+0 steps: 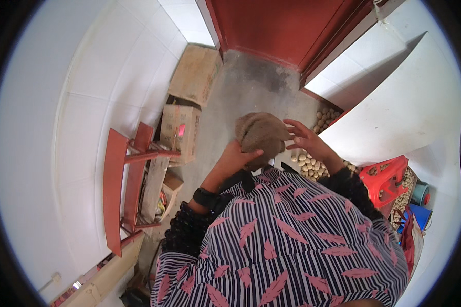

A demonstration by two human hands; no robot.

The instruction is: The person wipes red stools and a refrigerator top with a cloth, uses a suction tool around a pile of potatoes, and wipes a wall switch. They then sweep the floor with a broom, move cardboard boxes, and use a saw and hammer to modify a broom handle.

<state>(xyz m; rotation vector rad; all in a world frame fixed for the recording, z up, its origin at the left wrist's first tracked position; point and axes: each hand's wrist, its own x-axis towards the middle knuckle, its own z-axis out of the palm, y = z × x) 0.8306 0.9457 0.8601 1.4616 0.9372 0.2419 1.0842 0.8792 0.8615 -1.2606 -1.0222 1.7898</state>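
Observation:
A bunched brown cloth point(260, 132) is up in front of my chest, its folds making a rounded shape. My left hand point(234, 158) grips its lower left side, with the thumb laid across the front. At the cloth's right edge, my right hand point(309, 141) has its fingers spread; whether the fingertips touch the fabric is hard to see. A striped garment with pink feather prints point(292, 238) covers my body below the hands. A black band point(205, 197) circles my left wrist.
Cardboard boxes point(179, 130) and red wooden benches point(115, 192) line the left wall. Potatoes point(311, 167) lie on the floor at right, near a red plastic stool point(384, 182) and a large white panel point(392, 99). A red door point(269, 30) stands ahead.

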